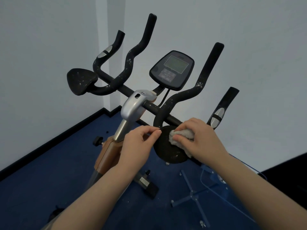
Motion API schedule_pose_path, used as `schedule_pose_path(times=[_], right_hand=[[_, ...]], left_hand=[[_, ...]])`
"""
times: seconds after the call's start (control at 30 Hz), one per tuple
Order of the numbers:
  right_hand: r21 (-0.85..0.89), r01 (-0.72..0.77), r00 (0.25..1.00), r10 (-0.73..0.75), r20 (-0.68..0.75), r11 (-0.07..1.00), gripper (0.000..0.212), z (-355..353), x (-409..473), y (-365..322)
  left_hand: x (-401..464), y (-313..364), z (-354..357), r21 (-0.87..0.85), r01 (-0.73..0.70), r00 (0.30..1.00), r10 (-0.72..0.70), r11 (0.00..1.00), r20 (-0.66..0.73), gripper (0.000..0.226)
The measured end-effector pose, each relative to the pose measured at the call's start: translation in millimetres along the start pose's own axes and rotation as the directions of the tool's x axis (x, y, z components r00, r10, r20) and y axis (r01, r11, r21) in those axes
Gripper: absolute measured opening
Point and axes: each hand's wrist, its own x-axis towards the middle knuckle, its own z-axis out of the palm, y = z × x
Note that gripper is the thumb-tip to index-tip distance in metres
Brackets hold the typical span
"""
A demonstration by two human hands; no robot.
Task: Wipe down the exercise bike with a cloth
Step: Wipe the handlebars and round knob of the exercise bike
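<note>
Cloth [180, 136] bunched under right hand [199, 140] grip.

Bare room corner, gym-like: exercise bike [132, 103] on blue carpet [49, 171], plain white walls [249, 47], black skirting [54, 135] at 9 o'clock.

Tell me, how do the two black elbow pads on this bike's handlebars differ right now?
The right pad has a cloth pressed on it by the right hand, and the left hand pinches its edge; the left pad is untouched. The right pad sits nearer the camera, the left farther away. Both are black and flecked with white specks.
</note>
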Motion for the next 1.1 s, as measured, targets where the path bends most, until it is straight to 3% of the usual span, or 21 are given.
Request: schedule_pose_path(times=[0.1, 0.23, 0.33, 0.47, 0.6, 0.87, 1.0, 1.1], right_hand=[[-0.026, 0.095, 0.990, -0.092, 0.103, 0.995, 0.017, -7, 6, 0], [0.006, 0.224, 0.972, -0.223, 0.076, 0.975, 0.018, -8, 18, -7], [-0.066, 0.244, 0.965, -0.236, 0.112, 0.968, 0.019, -8, 17, -7], [-0.230, 0.218, 0.931, -0.132, 0.339, 0.948, 0.019, -25, 21, -5], [-0.054, 0.195, 0.972, -0.186, 0.142, 0.979, 0.014, -17, 21, -15], [-0.192, 0.154, 0.987, -0.160, -0.018, 0.969, 0.023, 1, -4, -8], [-0.179, 0.047, 0.999, -0.045, 0.015, 0.983, 0.024, 1, -8, -18], [-0.234, -0.017, 0.983, 0.059, 0.173, 0.972, 0.017, -15, -6, -18]], left_hand=[[1, 0, -1, -0.008, 0.006, 1.000, -0.006, 1.000, 0.021, 0.009], [3, 0, -4, -0.036, 0.025, 0.999, -0.024, 0.999, 0.044, 0.010], [3, 1, -3, -0.044, 0.032, 0.998, -0.030, 0.999, 0.046, 0.009], [2, 2, -3, -0.045, 0.045, 0.998, -0.043, 0.998, 0.049, 0.009], [0, 1, -4, -0.072, 0.042, 0.998, -0.038, 0.997, 0.052, 0.013], [-4, -6, 1, -0.070, 0.025, 1.000, -0.025, 0.997, -0.006, 0.015], [-4, -6, 2, -0.090, 0.007, 1.000, -0.007, 0.996, 0.000, 0.018], [3, -3, -2, -0.079, -0.021, 0.998, 0.025, 0.997, 0.052, 0.020]])
